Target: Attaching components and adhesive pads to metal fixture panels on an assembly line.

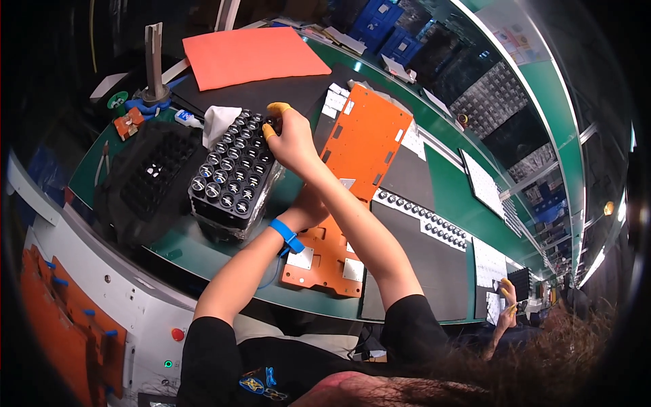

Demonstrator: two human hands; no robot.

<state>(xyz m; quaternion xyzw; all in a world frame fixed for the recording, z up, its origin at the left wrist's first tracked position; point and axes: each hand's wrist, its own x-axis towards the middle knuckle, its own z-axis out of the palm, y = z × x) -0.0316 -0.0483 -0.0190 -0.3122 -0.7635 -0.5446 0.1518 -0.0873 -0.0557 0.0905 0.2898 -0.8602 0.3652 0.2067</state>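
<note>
Two bare forearms [356,217] cross mid-frame in the head view! Right hand [295,139], yellow covers [279,108] on thumb and finger, works the upper right corner of the black tray [217,209], left of centre, loaded with round glassy pieces [212,189]. Thumb and fingertip sit slightly apart; whether they pinch a piece, can't tell. Left hand [306,207], blue band [288,235] at its wrist, ducks behind the right forearm near the orange fixture [319,271], grip hidden. Coral sheet [254,57] up top!
</note>
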